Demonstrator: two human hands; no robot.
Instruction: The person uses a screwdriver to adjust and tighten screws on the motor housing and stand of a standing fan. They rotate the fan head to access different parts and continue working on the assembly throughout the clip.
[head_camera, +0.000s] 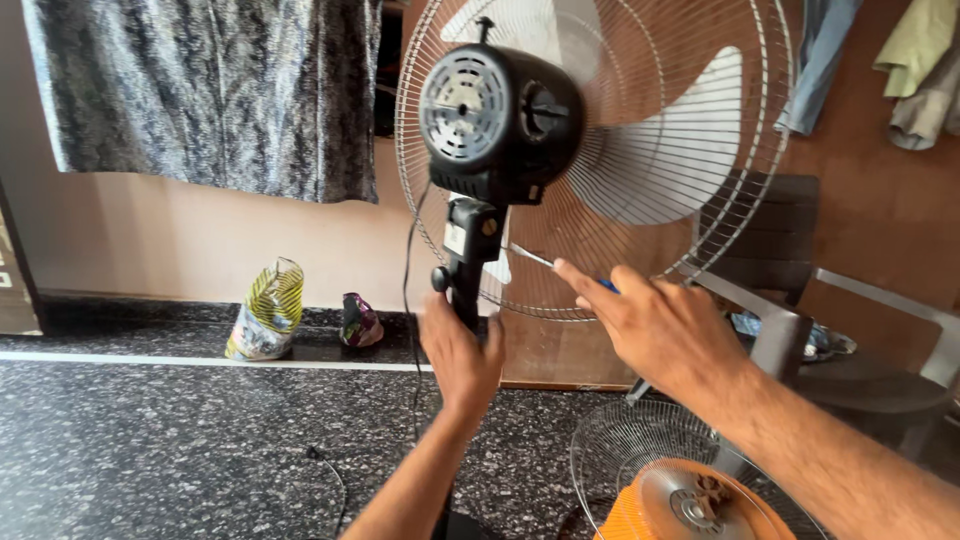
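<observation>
The black pedestal fan (500, 120) stood upright on the speckled dark floor (150, 440), its wire cage facing away. The left hand (462, 355) gripped its neck, while the right hand (655, 325) held a blue-handled screwdriver (545, 262) against the neck joint. A second fan grille (625, 440) and a grey chair (790, 300) stood just right.

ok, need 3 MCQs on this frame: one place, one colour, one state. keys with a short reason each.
1. Where is the left hand?
A. on the fan's neck, under the motor housing
B. on the chair
C. on the floor

2. What colour is the motor housing?
A. white
B. black
C. orange

3. What is the right hand doing?
A. hanging empty
B. holding a screwdriver toward the neck
C. gripping the cord

Answers:
1 A, the fingers wrap the black neck.
2 B, the housing is black against the white blades.
3 B, the screwdriver has its tip close to the neck joint.
</observation>
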